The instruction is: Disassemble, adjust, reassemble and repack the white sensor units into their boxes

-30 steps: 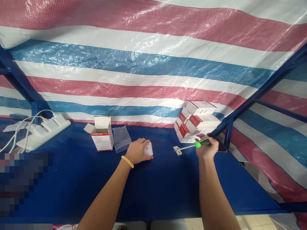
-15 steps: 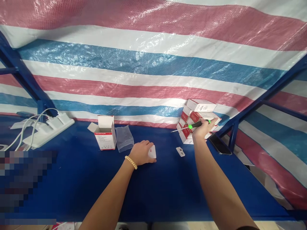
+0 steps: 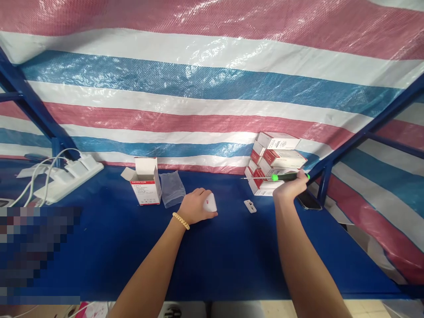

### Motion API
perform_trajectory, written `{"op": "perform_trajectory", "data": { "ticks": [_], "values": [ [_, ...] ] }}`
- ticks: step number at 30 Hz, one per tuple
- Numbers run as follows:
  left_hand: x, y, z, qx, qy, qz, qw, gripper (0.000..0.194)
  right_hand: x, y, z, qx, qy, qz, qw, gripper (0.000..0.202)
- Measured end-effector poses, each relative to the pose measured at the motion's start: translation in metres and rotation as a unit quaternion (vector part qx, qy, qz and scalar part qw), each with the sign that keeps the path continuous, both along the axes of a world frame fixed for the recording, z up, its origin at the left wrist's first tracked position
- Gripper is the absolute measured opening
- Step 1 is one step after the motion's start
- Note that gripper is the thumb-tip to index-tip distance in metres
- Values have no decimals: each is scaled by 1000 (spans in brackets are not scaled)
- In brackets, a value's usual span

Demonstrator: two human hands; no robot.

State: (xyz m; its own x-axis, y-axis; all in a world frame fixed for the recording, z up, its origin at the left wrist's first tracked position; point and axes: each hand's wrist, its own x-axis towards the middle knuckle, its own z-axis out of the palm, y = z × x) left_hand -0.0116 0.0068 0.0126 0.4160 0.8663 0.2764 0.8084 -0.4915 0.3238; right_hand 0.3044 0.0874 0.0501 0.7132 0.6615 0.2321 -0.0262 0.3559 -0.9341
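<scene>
My left hand (image 3: 196, 206), with a beige coiled band at its wrist, grips a small white device (image 3: 210, 202) on the blue table (image 3: 218, 256). In my right hand (image 3: 291, 187) is a screwdriver (image 3: 287, 177) with a black and green handle, its thin shaft pointing left in front of the stacked boxes. A small white bracket (image 3: 250, 206) lies between my hands. Left of my left hand are a clear plastic bag (image 3: 172, 189) and an open red and white box (image 3: 145, 191) with its flaps up.
Several red and white boxes (image 3: 279, 158) are stacked at the back right, with a dark phone (image 3: 309, 201) beside them. A white power strip (image 3: 71, 176) with plugs and cables sits at the left. Striped sheeting hangs behind, between blue frame bars.
My right hand has moved right and slightly down with the screwdriver, whose shaft is now nearly level. My left hand still grips the white device in about the same place.
</scene>
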Motion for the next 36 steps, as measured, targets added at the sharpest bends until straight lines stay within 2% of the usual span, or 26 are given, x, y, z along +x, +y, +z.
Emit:
{"op": "perform_trajectory", "data": {
  "ticks": [2, 6, 8, 11, 15, 22, 30, 36],
  "values": [
    [0, 0, -2, 24, -27, 0, 999, 61, -5, -20, -10, -1, 19, -2, 1000, 41],
    [1, 0, -5, 54, -66, -8, 996, 62, -35, -53, -28, -23, 45, 114, 992, 42],
    [1, -1, -6, 58, -76, -12, 995, 62, -51, -60, -31, -27, 69, 145, 987, 43],
    [1, -1, -7, 58, -82, -15, 995, 62, -69, -62, -31, -25, 100, 145, 984, 44],
    [2, -1, -8, 65, -80, -14, 995, 61, -79, -63, -29, -40, 113, 154, 981, 39],
    [2, -1, -8, 80, -79, -23, 993, 62, -82, -66, -26, -45, 177, 146, 972, 34],
    [3, -1, -8, 66, -71, -15, 995, 62, -82, -67, -28, -28, 188, 163, 968, 32],
    [3, 0, -9, 85, -79, -20, 993, 62, -82, -64, -30, -29, 192, 164, 967, 35]
  ]
}}
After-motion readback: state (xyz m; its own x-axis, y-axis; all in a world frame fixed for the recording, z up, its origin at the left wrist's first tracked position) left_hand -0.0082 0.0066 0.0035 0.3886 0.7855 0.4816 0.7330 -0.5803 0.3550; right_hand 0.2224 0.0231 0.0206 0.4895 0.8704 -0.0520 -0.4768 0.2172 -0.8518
